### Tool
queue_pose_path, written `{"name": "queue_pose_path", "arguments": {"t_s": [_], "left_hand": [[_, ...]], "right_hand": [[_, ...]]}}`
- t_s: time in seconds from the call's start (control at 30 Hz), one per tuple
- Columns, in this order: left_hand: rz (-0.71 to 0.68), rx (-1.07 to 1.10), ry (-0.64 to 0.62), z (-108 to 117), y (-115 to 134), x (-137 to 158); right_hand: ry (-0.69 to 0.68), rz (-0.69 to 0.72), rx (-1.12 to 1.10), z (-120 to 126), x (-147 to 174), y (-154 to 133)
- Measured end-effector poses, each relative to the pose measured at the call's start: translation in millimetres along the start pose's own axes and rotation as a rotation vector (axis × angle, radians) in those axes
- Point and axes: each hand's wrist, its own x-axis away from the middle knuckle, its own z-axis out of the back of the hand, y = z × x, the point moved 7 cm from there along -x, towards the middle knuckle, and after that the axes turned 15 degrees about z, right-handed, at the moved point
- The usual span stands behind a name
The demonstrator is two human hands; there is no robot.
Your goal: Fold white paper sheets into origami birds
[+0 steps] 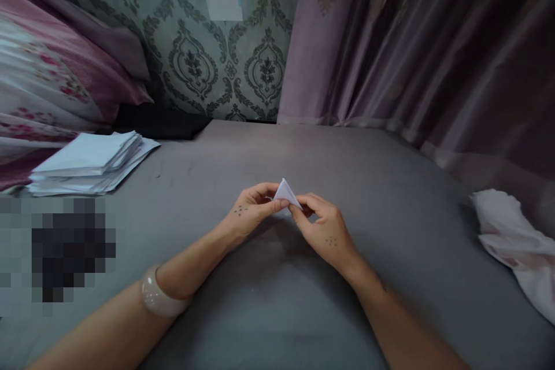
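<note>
A small piece of folded white paper (285, 191), triangular with its point upward, is held between both hands above the grey surface (277, 312). My left hand (256, 206) pinches its left side, thumb across the front and fingers behind. On the right side, my right hand (319, 221) grips the lower corner between thumb and fingers. The fingertips behind the paper are partly hidden. A pale, glossy bangle (160, 296) circles my left wrist.
A stack of white paper (93, 161) lies at the left, beside a dark folded cloth (160, 121). White crumpled fabric (515, 243) rests at the right edge. Curtains (312, 52) and a patterned wall (225, 63) border the far side. A blurred-out patch (69, 254) covers something at left.
</note>
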Motion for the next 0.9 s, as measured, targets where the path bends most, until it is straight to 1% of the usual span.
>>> {"name": "queue_pose_path", "arguments": {"t_s": [0.17, 0.27, 0.37, 0.47, 0.53, 0.67, 0.77, 0.9], "left_hand": [[0.032, 0.008, -0.003, 0.4, -2.1, 0.0], [0.043, 0.01, 0.004, 0.4, -2.6, 0.5], [0.063, 0.028, 0.007, -0.1, -3.9, 1.1], [0.074, 0.037, 0.009, -1.2, -4.1, 2.4], [0.068, 0.026, 0.038, -0.8, -2.7, 3.9], [0.046, 0.002, 0.128, 1.4, 1.1, 7.5], [0.043, -0.003, 0.196, 3.3, 2.6, 10.3], [0.048, -0.002, 0.227, 4.4, 3.6, 12.7]], "right_hand": [[0.009, 0.011, 0.014, 0.2, 1.0, -2.2], [0.011, -0.011, 0.003, -0.4, 2.2, -0.6], [-0.01, -0.098, -0.083, -3.8, 4.5, 6.9], [-0.072, -0.243, -0.271, -12.5, 7.7, 16.4], [-0.114, -0.317, -0.388, -18.3, 8.9, 18.8], [-0.153, -0.396, -0.53, -24.5, 9.3, 18.0], [-0.183, -0.428, -0.586, -28.1, 10.1, 17.7], [-0.204, -0.428, -0.598, -29.8, 10.5, 20.2]]}}
